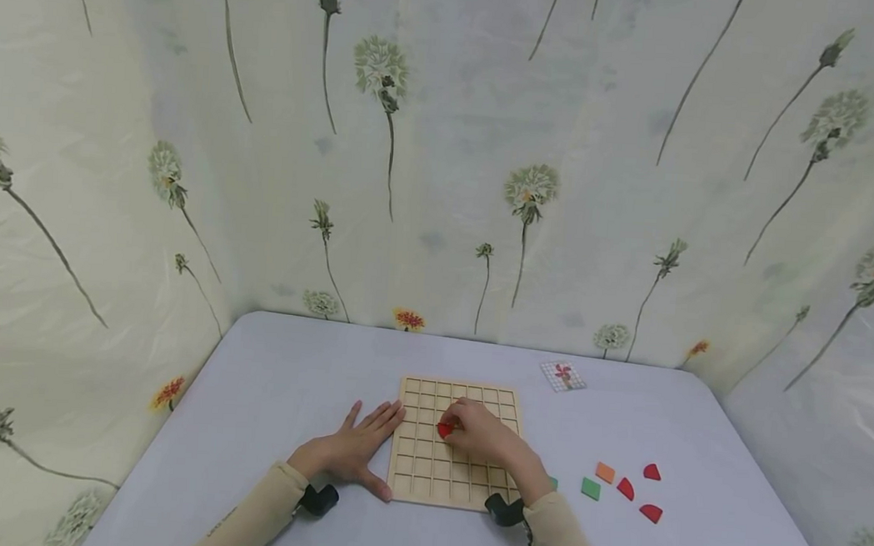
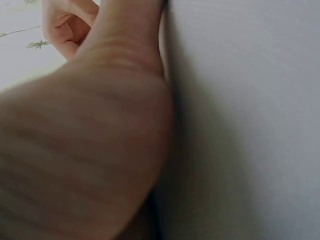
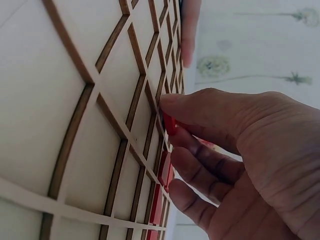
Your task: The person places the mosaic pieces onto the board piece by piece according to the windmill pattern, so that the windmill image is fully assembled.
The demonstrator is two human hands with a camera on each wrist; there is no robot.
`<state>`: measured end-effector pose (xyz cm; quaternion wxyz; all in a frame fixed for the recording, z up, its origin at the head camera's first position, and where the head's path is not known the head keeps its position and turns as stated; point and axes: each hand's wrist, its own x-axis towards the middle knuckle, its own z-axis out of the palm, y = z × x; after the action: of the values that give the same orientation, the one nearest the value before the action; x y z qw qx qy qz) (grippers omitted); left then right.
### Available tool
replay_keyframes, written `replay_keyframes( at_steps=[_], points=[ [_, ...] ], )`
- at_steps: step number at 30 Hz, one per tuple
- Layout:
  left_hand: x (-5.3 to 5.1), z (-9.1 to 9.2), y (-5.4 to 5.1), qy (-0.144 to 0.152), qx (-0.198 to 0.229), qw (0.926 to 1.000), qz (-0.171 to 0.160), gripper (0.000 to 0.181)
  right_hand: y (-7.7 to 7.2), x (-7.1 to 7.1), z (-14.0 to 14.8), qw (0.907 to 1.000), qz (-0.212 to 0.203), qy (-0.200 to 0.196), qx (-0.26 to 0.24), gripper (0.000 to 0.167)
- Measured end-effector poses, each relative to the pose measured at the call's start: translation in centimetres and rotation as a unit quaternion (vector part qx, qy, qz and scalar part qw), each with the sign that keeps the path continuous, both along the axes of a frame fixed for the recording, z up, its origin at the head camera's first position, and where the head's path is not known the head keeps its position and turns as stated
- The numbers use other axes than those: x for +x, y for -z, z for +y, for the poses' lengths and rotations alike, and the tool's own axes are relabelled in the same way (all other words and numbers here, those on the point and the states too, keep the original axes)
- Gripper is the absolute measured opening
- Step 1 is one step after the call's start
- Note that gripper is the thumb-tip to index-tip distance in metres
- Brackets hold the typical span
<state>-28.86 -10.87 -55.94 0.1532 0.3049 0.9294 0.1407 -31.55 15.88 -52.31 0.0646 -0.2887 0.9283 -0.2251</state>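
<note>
A square wooden grid board (image 1: 403,486) lies on the table with thin dividers marking off its cells. My left hand (image 1: 354,450) is spread flat at the board's left side, fingertips on its edge and thumb by the lower left corner. Over the middle of the board, my right hand (image 1: 481,433) pinches a red rounded piece (image 1: 445,430) between thumb and fingers. The right wrist view shows this red piece (image 3: 169,123) at the dividers. Beyond it, other red pieces (image 3: 156,205) sit in cells; in the head view the right hand hides them.
Right of the board lie several loose pieces: red quarter-rounds (image 1: 651,512), an orange square (image 1: 605,473) and a green square (image 1: 591,489). Another green piece (image 1: 553,483) is partly behind the right wrist. Farther back lies a small card (image 1: 562,376) with a red flower pattern on a grid.
</note>
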Motion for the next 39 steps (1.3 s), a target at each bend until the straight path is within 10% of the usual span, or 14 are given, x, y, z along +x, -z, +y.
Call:
replay_keyframes(
  at_steps=[39],
  points=[
    [-0.01, 0.18, -0.16, -0.002, 0.002, 1.0000, 0.004, 0.131, 0.31, 0.21, -0.27, 0.9999, 0.008, 0.002, -0.011, 0.014]
  ],
)
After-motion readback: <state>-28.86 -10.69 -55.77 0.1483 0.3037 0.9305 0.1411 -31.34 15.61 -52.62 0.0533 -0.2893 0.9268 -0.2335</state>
